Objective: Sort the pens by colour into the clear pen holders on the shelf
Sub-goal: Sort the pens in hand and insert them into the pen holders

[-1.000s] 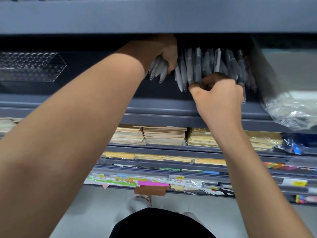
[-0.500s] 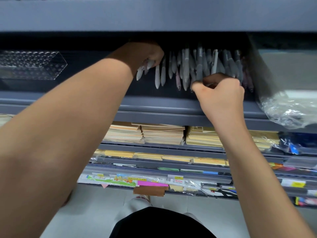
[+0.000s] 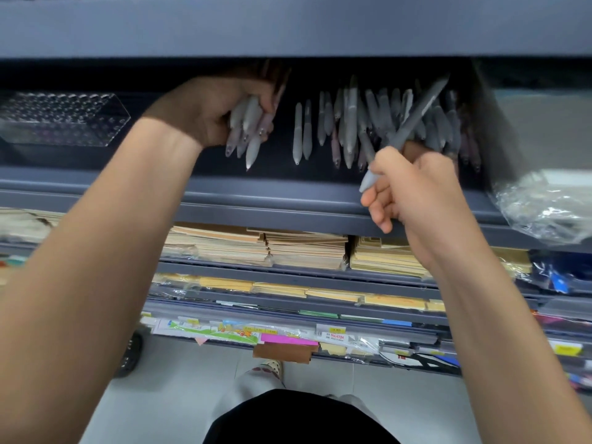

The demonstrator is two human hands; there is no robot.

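A bundle of grey pens (image 3: 248, 129) is gripped in the left hand (image 3: 217, 113), fingers curled tight round it, tips pointing toward the camera. One grey pen (image 3: 413, 120) is pinched in the right hand (image 3: 413, 190), tilted across the remaining pens (image 3: 349, 123) ranged in a row on the dark shelf (image 3: 256, 200). A clear pen holder (image 3: 61, 120) is seen far left on the same shelf, well apart. Stacked paper pads (image 3: 256, 248) are seen below.

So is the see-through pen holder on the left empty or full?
Empty, it seems: the clear pen holder shows only its rows of holes, with nothing sticking out of it.
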